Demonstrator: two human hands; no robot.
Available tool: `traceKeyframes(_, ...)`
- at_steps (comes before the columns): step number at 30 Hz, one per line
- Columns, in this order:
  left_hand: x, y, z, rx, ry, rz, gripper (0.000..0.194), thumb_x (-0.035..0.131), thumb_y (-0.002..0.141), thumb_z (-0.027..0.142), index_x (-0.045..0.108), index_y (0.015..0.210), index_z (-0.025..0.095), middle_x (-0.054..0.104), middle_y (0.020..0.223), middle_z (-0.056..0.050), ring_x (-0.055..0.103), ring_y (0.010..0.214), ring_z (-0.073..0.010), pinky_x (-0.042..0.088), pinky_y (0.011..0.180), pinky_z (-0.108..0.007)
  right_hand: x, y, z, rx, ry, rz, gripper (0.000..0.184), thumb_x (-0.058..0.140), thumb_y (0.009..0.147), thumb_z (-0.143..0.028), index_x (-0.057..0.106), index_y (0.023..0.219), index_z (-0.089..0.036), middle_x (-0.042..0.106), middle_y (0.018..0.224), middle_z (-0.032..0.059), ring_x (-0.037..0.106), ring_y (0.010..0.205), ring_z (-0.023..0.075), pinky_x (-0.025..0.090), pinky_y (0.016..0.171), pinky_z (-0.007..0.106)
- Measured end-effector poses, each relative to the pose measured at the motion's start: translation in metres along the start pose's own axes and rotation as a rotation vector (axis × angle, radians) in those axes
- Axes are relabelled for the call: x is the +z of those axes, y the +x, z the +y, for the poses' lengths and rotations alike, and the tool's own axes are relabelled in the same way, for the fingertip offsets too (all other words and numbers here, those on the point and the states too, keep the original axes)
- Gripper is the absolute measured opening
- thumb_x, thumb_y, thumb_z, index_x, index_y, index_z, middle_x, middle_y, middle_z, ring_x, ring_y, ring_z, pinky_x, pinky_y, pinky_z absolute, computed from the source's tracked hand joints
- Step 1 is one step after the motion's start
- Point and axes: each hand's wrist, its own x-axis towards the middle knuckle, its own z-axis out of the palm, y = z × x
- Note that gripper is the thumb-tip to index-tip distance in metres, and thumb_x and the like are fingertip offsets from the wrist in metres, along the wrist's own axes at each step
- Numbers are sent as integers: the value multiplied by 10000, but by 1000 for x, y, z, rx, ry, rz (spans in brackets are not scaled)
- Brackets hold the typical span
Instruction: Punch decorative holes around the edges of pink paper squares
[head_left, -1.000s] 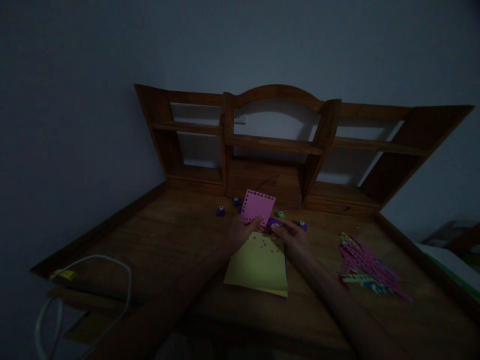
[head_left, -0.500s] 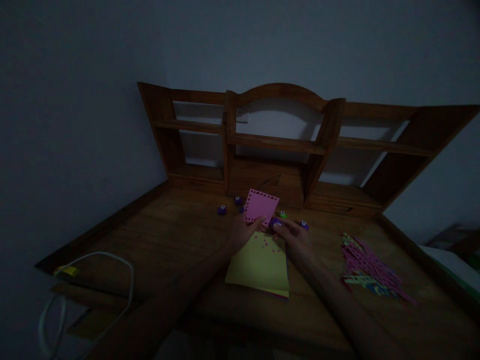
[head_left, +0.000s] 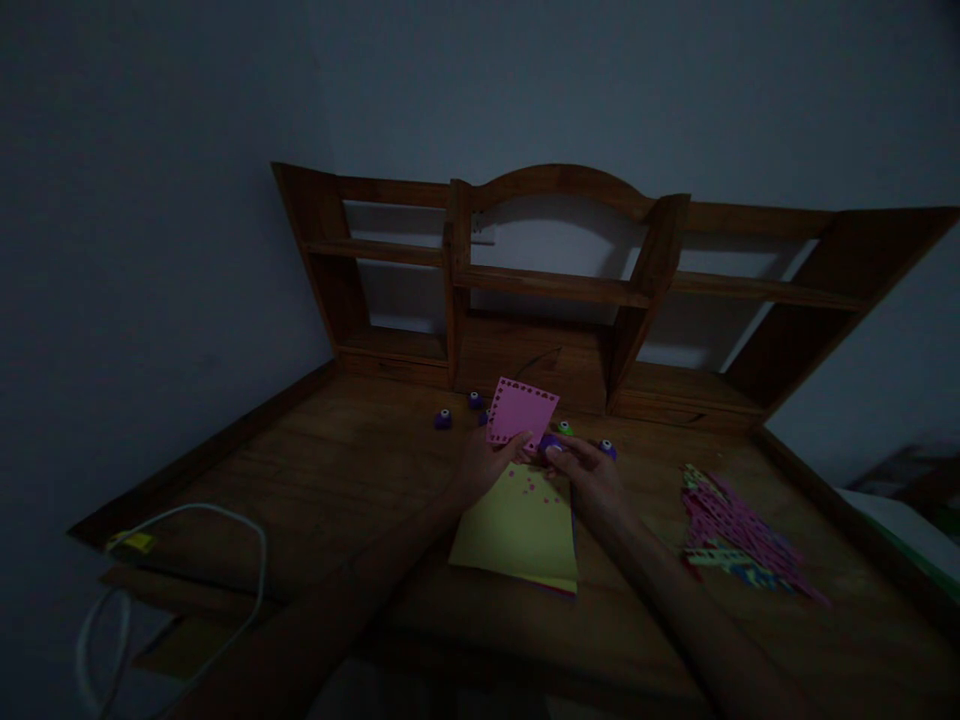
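My left hand [head_left: 486, 464] pinches the lower edge of a pink sheet of paper [head_left: 522, 408], which is held tilted up above the desk. Small shapes are punched along the sheet's top, left and bottom edges. A purple craft punch [head_left: 551, 446] is closed in my right hand [head_left: 591, 472], with the thumb on top, at the sheet's lower right corner. Beneath both hands lies a stack of paper with a yellow sheet [head_left: 517, 530] uppermost. Tiny pink cut-outs [head_left: 532, 487] are scattered on its upper part.
More purple punches [head_left: 443, 419] and a green one [head_left: 565, 428] stand behind my hands. At the right lies a pile of pink, yellow and blue punched strips [head_left: 742, 535]. A wooden shelf unit [head_left: 551, 287] rises at the back, and a white cable [head_left: 262, 560] loops at the left.
Hardly anything differs. Both hands keep the pink paper and the purple punch in the same place; the whole view has shifted very slightly.
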Motion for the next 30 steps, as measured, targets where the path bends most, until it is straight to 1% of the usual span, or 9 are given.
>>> traceKeyframes(3,0,1,-3,8,4,12,267,612,816,407,694,779,155,722,738,-71,670,638,-198,530,600,-279,0,0,-1,24,2,-22,365,768,696,-381,700,1018,-222,721,888,59,633,733,190,476,733,343)
traceKeyframes(5,2,1,-7,26,-4,-11,278,611,816,418,689,760,157,713,711,-65,663,625,-192,524,590,-272,-1,1,0,36,-1,-34,364,770,695,-373,698,1019,-224,722,898,60,636,744,190,477,730,338)
traceKeyframes(8,5,1,-13,23,-46,-111,360,578,831,460,653,665,149,648,555,-45,609,494,-163,489,503,-251,0,2,2,15,6,-26,329,758,708,-380,705,994,-226,723,900,59,631,739,183,474,701,317)
traceKeyframes(10,7,2,-18,2,-94,-180,431,539,846,500,621,620,142,598,483,-34,562,423,-142,455,450,-235,0,3,5,0,5,-23,304,750,716,-389,713,967,-221,722,885,57,614,695,167,466,665,300)
traceKeyframes(14,9,4,-23,-12,-169,-266,501,500,856,545,586,599,123,569,462,-32,532,394,-117,420,422,-209,-2,4,13,11,-9,-9,307,738,718,-425,720,926,-199,701,794,43,562,599,137,438,597,278)
traceKeyframes(17,8,5,-24,-17,-186,-321,514,485,862,555,572,605,118,558,456,-22,515,380,-102,393,404,-191,-4,5,16,30,-9,-29,297,734,722,-432,717,882,-183,674,746,34,528,563,120,407,546,256)
traceKeyframes(22,8,3,-23,-6,-168,-324,511,479,872,540,555,589,122,538,442,-11,499,368,-93,372,388,-183,-4,3,13,88,45,-84,251,720,747,-407,700,841,-176,647,726,25,503,543,98,379,512,233)
traceKeyframes(26,8,3,-25,3,-137,-310,521,488,865,543,552,567,120,521,429,-6,486,356,-88,372,383,-183,-2,0,7,131,129,-149,222,724,752,-372,692,853,-177,645,749,23,525,565,99,394,520,227)
traceKeyframes(30,8,3,-24,-2,-116,-315,536,482,856,566,559,570,119,530,436,-7,494,364,-89,386,392,-184,0,-1,3,154,174,-186,225,733,745,-351,696,870,-169,655,800,34,549,605,105,392,516,220)
